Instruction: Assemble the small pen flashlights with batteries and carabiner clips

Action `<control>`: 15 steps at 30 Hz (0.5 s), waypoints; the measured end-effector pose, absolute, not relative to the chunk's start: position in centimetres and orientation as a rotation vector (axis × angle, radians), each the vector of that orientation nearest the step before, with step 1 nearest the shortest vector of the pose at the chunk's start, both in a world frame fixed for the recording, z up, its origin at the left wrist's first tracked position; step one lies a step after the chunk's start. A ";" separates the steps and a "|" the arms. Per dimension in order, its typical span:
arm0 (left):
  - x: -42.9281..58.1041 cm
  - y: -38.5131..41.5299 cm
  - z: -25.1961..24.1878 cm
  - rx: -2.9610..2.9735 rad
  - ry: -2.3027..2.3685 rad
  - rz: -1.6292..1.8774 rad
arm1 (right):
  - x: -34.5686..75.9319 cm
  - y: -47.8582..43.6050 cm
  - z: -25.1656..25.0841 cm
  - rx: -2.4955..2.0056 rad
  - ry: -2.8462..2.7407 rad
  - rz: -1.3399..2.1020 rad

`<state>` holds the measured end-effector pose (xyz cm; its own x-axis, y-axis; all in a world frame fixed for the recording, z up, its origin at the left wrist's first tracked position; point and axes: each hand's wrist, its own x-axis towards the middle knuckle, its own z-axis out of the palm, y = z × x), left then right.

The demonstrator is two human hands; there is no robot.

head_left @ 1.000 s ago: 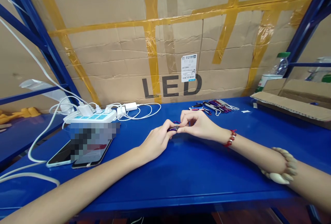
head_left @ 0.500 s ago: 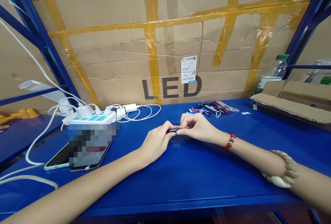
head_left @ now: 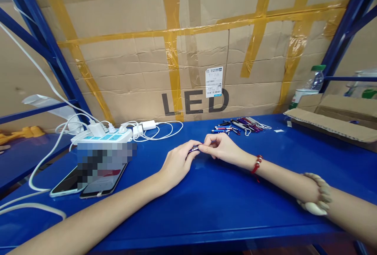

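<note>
My left hand (head_left: pixel 179 163) and my right hand (head_left: pixel 223 148) meet over the middle of the blue table (head_left: pixel 224 204). Both pinch a small purple keychain light (head_left: pixel 193 149) between fingertips, just above the table top. The fingers of both hands are curled closed around it, and most of the light is hidden by them. A red bead bracelet (head_left: pixel 256 164) is on my right wrist. Behind my right hand lies a pile of several similar small lights (head_left: pixel 240 125) in mixed colours.
A white power strip (head_left: pixel 101 137) with plugged chargers and cables sits at the back left, with two phones (head_left: pixel 88 182) in front of it. A taped cardboard box marked LED (head_left: pixel 194 50) forms the back wall. An open carton (head_left: pixel 335 119) and a bottle (head_left: pixel 308 88) stand at the right.
Both hands stayed together on the small light, shifting slightly; the fingers of my right hand have lowered and closed tighter around its end. The camera tipped a little upward.
</note>
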<state>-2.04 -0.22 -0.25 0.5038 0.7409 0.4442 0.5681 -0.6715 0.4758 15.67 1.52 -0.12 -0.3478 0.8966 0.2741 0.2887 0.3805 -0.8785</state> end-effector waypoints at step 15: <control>-2.0 -0.2 -0.4 2.470 1.166 0.919 | 15.5 1.5 -0.3 -1.058 -1.845 0.921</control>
